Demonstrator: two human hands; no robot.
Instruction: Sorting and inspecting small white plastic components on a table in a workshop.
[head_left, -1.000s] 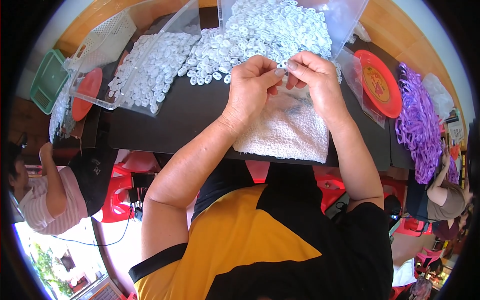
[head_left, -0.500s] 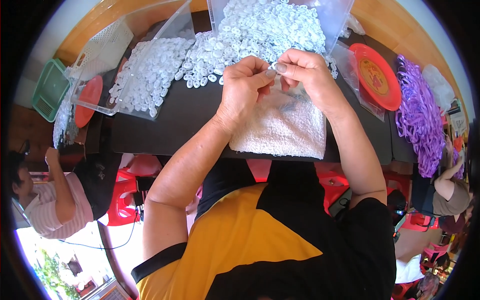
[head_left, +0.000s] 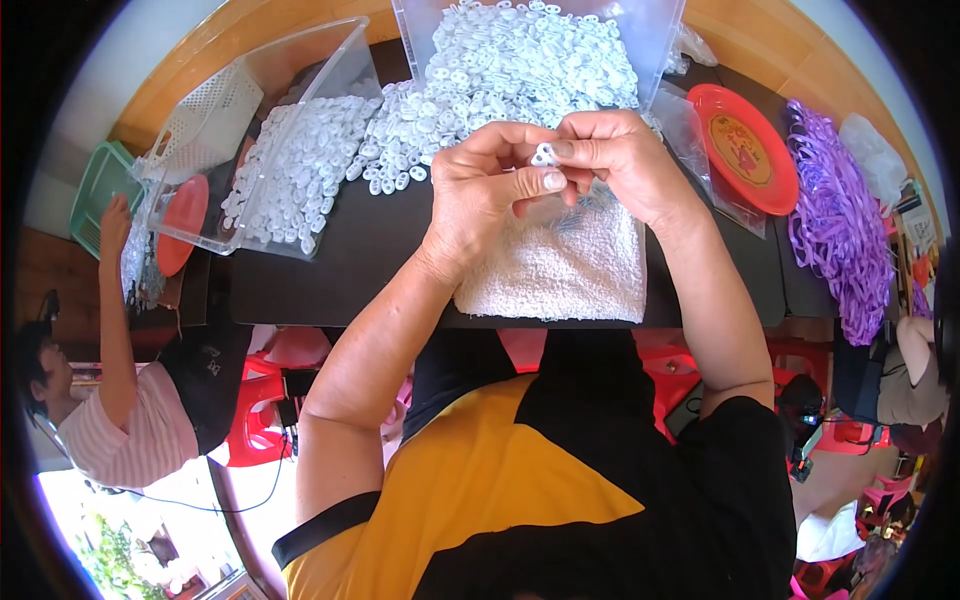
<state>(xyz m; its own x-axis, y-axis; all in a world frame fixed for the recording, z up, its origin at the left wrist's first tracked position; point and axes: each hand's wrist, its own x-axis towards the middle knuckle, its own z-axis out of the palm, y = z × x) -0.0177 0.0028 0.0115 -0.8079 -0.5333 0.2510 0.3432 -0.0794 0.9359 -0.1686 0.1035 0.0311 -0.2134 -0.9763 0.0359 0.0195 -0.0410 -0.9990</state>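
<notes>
Centre frame, the left hand (head_left: pixel 490 195) and right hand (head_left: pixel 625 165) both pinch one small white plastic piece (head_left: pixel 545 155) over the white towel (head_left: pixel 560 265), close to the heap of pieces (head_left: pixel 520 60) for easy reach.

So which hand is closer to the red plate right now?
Right. The right hand is just left of the red plate, while the left hand is farther left, beyond it.

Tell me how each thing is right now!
Small white plastic piece: pinched between both hands.
Left hand: gripping it.
Right hand: gripping it.
Clear plastic bin: open, heaped with pieces.
White towel: flat on table.
Red round plate: bagged.
</notes>
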